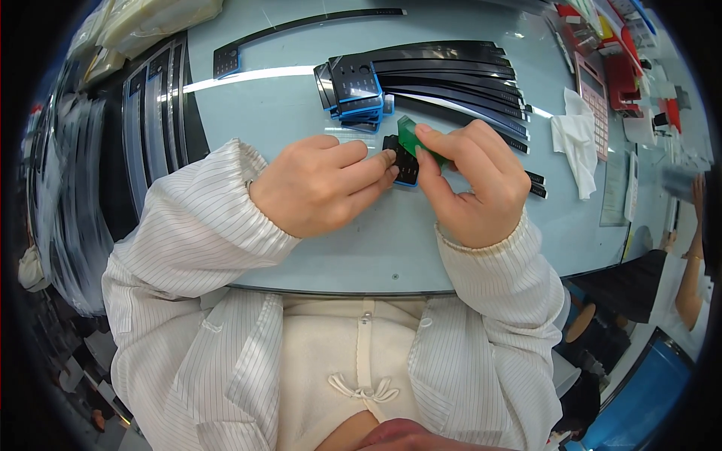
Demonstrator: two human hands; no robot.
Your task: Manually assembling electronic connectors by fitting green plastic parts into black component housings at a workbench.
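In front of me lies a small black keypad panel (406, 168) with a blue edge and a long dark tail. The fingertips of my left hand (320, 180) are closed at its left edge, steadying it on the table. Pinched between the thumb and fingers of my right hand (477, 177) is a flat green plastic scraper (408, 134). Its lower part is over the panel; whether it touches is hidden by my fingers. Just beyond my hands sits a stack of similar blue-edged keypad panels (356, 80), their long black tails (459, 71) fanned to the right.
A single panel with a curved tail (301, 28) lies at the back left. Long clear-and-black strips (154, 105) line the table's left side. Right of the tails are a crumpled white tissue (576, 143) and a pink calculator (593, 98). Another person's arm (690, 278) shows far right.
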